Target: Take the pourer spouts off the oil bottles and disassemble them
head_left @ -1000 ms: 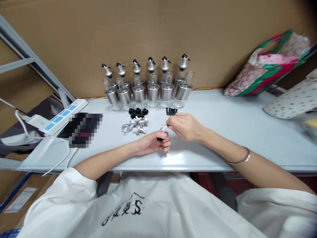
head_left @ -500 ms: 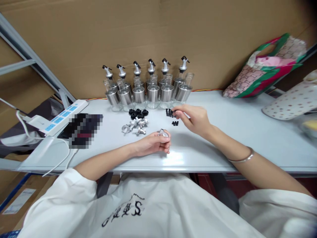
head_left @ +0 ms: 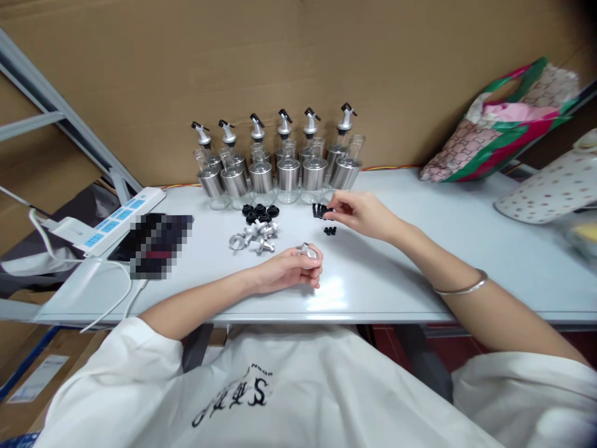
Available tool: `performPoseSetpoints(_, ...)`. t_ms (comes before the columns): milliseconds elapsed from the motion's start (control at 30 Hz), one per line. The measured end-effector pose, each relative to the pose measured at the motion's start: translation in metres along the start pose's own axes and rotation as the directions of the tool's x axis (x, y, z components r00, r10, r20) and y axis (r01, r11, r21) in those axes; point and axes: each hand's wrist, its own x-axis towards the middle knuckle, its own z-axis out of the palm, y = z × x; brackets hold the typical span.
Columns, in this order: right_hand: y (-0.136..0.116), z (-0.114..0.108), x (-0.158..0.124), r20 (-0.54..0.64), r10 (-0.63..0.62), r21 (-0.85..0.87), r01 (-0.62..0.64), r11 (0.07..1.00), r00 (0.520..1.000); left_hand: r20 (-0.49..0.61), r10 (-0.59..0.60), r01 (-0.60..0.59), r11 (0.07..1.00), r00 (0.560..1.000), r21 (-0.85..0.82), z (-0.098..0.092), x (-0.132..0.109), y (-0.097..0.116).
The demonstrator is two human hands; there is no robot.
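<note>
My left hand (head_left: 289,270) rests on the white table (head_left: 420,249), its fingers closed around a small silver pourer spout (head_left: 306,251). Farther back, my right hand (head_left: 361,214) reaches to a small pile of black plastic pieces (head_left: 319,211) and pinches at them with thumb and forefinger. One loose black piece (head_left: 329,231) lies just in front of that pile. A heap of silver spouts (head_left: 254,238) and a cluster of black rubber rings (head_left: 260,213) lie left of my hands. Several glass and steel oil bottles (head_left: 280,168) stand in rows at the back.
A white power strip (head_left: 109,221) with cable and a dark phone (head_left: 153,239) lie at the left. A patterned bag (head_left: 504,127) and a dotted pouch (head_left: 550,190) sit at the right. A cardboard wall (head_left: 298,62) rises behind the table.
My right hand left the spout in my left hand and moved back to the pile of black pieces. A loose black piece now lies on the table. My left hand stayed put.
</note>
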Motion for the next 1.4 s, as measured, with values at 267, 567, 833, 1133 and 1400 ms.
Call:
performPoseSetpoints(267,0.018,0.002,0.003,0.166,0.014,-0.033,-0.009,0.999,0.986,-0.008,-0.008,0.009,1.0,1.0,0.025,0.0,0.0,0.0)
performPoseSetpoints(567,0.033,0.003,0.003,0.195,-0.02,-0.074,0.035,0.997,0.981,-0.002,-0.004,0.004,1.0,1.0,0.017,0.0,0.0,0.0)
performPoseSetpoints(833,0.031,0.005,0.003,0.285,0.139,-0.069,-0.124,0.99,0.948,0.005,0.002,-0.002,1.0,1.0,0.03,-0.001,0.0,0.0)
performPoseSetpoints(1133,0.034,0.008,0.004,0.297,0.123,-0.081,-0.104,0.991,0.947,-0.006,-0.006,0.006,1.0,1.0,0.027,0.001,-0.001,0.001)
performPoseSetpoints(1400,0.032,0.007,0.005,0.311,0.087,-0.117,-0.053,0.992,0.946,-0.013,-0.009,0.009,0.999,1.0,0.04,0.001,-0.001,0.001)
